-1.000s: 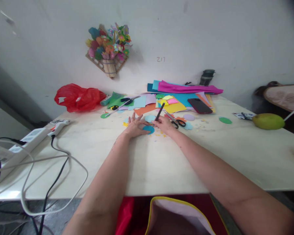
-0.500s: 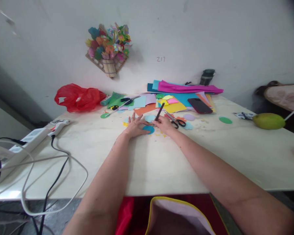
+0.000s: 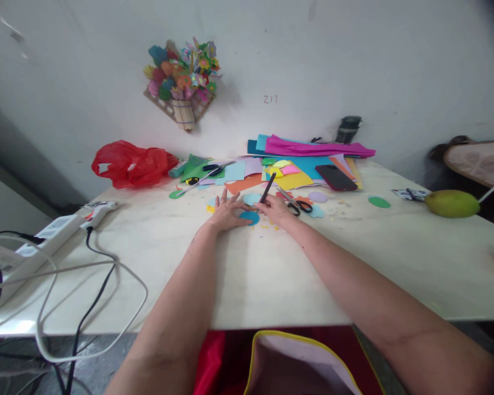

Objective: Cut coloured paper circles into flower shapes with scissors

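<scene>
My left hand (image 3: 227, 212) lies on the table with its fingers spread, and its thumb rests at a blue paper circle (image 3: 251, 218). In my right hand (image 3: 275, 209) is a black pen (image 3: 268, 186), tilted, its lower end down by the circle. A small orange piece shows between the hands, partly hidden by the fingers. Just behind them lies a light blue cut-out (image 3: 252, 198). Scissors with black handles (image 3: 299, 207) rest beside my right hand, next to a light blue flower shape (image 3: 316, 210) and a lilac oval (image 3: 317, 196).
Coloured sheets (image 3: 296, 176), a phone (image 3: 336, 178) and a second pair of scissors (image 3: 214, 168) lie along the back. A red plastic bag (image 3: 127, 163) sits back left. Cables and a power strip (image 3: 51, 241) occupy the left; a green fruit (image 3: 452, 203) lies right.
</scene>
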### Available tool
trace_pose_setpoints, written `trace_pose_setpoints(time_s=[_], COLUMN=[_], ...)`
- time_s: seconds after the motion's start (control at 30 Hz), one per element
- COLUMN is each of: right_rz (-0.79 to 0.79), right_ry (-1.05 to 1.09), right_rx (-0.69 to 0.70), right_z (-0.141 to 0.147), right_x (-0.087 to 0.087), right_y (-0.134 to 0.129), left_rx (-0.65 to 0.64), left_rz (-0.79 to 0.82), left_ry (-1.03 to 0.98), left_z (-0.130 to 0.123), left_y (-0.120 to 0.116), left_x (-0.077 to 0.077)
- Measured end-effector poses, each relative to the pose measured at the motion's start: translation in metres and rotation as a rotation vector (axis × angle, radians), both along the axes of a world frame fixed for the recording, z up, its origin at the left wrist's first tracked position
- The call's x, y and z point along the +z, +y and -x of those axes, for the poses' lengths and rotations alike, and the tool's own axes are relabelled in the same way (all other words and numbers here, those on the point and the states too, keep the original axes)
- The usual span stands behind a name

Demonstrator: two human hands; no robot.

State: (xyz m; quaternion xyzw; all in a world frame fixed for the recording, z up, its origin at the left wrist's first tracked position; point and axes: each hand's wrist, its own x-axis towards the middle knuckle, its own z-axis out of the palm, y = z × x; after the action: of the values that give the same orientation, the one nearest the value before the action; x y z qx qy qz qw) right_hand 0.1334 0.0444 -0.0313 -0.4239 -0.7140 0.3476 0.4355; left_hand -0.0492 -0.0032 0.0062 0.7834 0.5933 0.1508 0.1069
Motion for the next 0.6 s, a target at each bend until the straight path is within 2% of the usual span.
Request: trace_pose_setpoints(time_s=[0.6], right_rz=[-0.057], right_ry=[-0.06], right_rx=[0.03], right_z=[-0.0001], right_x=[-0.0048], right_y=[0.0023], left_rx=[0.006], left_rz=[-0.005], left_ry=[0.007], left_z=[0.0004], left_y=[0.0013], left_x=[-0.0018])
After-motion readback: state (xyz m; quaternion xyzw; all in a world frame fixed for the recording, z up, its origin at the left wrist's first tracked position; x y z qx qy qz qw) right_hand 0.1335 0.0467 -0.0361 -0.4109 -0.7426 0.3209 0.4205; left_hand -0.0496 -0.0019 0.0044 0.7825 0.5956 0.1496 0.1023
